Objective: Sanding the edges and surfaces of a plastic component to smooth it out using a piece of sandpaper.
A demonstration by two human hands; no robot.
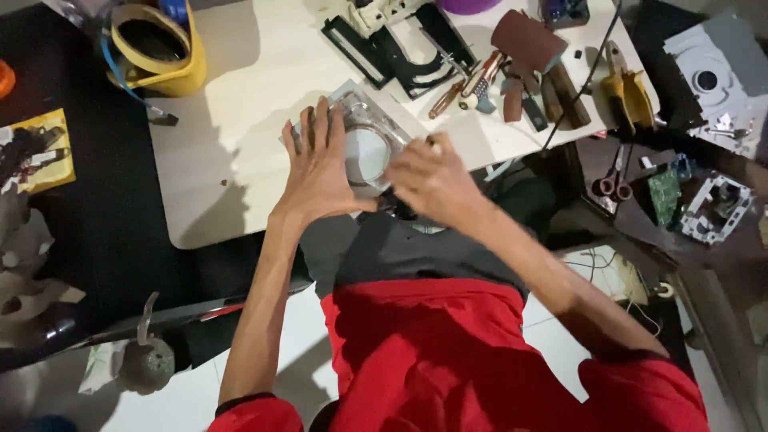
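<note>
My left hand [320,172] lies flat over the clear plastic case [370,132], fingers spread wide across its left side and top edge, palm pressing down on it. The case sits near the front edge of the pale table [240,104], tilted a little, with a round white disc [365,156] showing through its middle, just to the right of my left thumb. My right hand [432,180] comes in from the right, fingers curled together at the case's lower right corner; I cannot tell whether they pinch the edge or only touch it. So the case lies under my left palm and just beside my right fingertips, between the two hands.

Farther back on the table lie a black frame [396,56], some screwdrivers [472,84] and a brown block [524,40]. Yellow pliers [628,92] rest at the right end. A yellow tape roll [160,48] stands at the far left corner. My red shirt [432,360] fills the lower view.
</note>
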